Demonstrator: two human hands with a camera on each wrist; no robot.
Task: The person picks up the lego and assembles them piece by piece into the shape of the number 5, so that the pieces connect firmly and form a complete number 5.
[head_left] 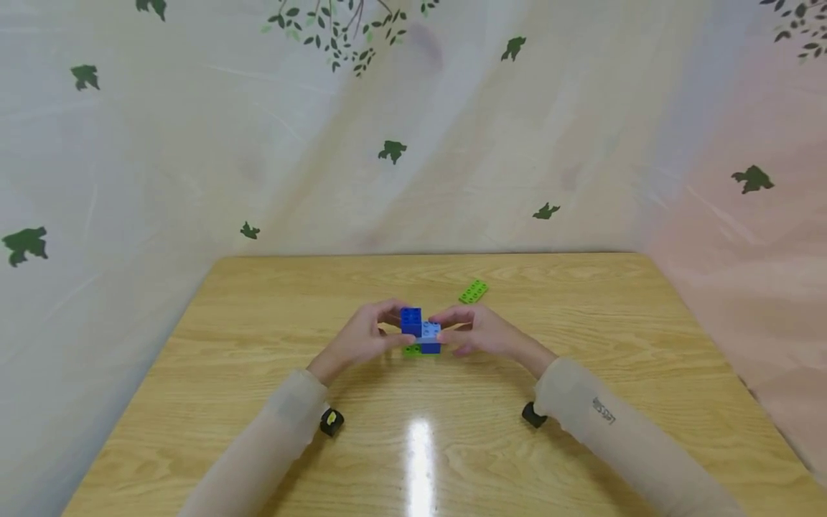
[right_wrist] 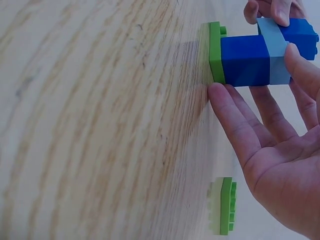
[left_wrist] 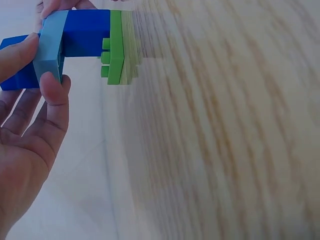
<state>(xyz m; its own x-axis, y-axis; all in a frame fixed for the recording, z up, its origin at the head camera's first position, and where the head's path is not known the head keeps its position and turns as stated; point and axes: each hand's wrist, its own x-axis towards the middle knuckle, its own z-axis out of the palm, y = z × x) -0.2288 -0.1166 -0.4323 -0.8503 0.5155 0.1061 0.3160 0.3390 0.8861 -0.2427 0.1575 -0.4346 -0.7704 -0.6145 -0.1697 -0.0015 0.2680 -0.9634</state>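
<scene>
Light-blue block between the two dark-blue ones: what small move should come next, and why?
I would probably have the right hand press its end of the light-blue block down onto the lower dark-blue block: the other end, bearing the upper dark-blue block, stands clear above the bottom green plate, so pushing there might tip it.

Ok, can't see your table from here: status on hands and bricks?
Left hand, right hand: both pinching the brick stack. Stack upright, green base lowest. Loose green plate beyond, out of the way.
</scene>
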